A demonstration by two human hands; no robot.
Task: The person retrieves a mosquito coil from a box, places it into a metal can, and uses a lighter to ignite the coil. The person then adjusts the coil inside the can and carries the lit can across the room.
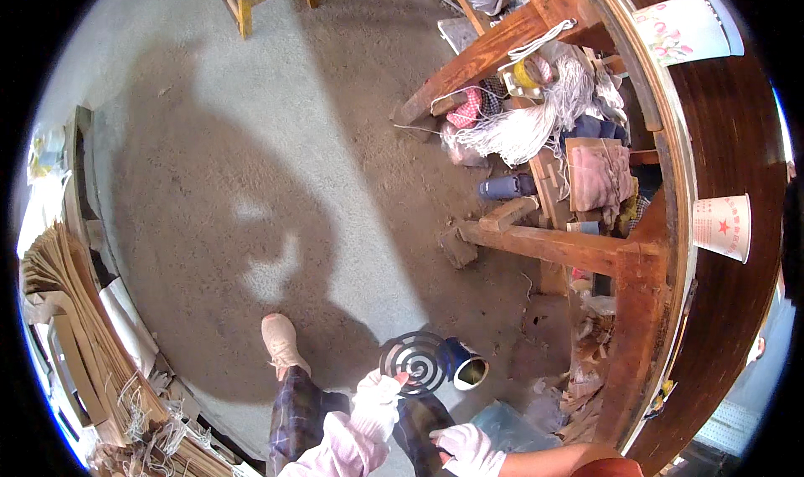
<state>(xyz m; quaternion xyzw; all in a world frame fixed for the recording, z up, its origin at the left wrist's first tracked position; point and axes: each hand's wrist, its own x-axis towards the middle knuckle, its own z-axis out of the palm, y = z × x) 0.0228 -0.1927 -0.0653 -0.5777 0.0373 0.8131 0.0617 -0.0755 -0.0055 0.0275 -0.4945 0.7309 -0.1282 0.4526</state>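
Observation:
A black spiral mosquito coil hangs over the floor, pinched in the fingers of my left hand, which wears a white glove. Right beside the coil is a dark blue can with its round, light-rimmed end turned towards the lower right. My right hand, also in a white glove with bare fingertips, is curled near my right thigh. Something small and dark shows at its fingers, too small to name.
A wooden workbench runs along the right, with paper cups on its dark top. White string bundles and a blue bottle lie below it. Stacked cardboard stands at left. A wooden stool is at the far side.

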